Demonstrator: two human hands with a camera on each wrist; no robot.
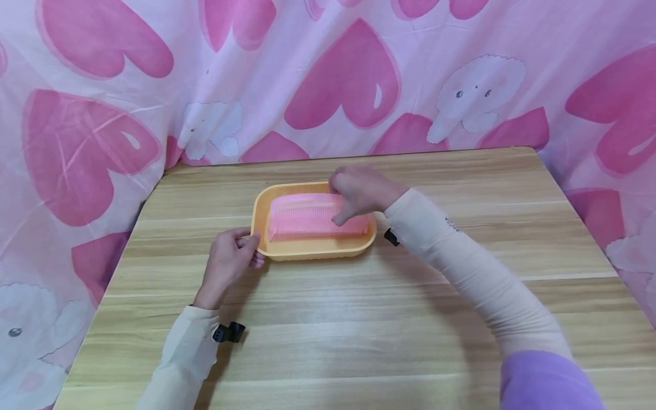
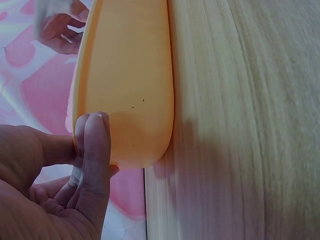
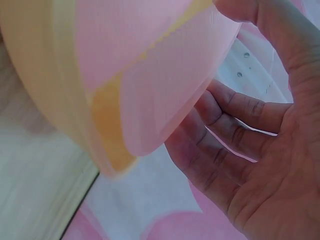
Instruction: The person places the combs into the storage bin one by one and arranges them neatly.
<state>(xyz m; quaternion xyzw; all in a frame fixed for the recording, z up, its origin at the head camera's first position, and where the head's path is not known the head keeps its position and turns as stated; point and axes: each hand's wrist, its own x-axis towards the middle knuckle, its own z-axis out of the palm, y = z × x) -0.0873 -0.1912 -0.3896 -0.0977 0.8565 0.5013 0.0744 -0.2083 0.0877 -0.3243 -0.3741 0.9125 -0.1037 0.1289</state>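
Inside orange tray (image 1: 312, 247): pink, seemingly fine-toothed comb (image 1: 307, 216).

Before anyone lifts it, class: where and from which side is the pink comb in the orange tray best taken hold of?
Probably by its solid spine, the far long edge, coming from above. The pink comb lies flat in the orange tray, teeth toward the near wall, so walls block side approaches. The right hand already touches its right end, while the left hand pinches the tray's left rim.
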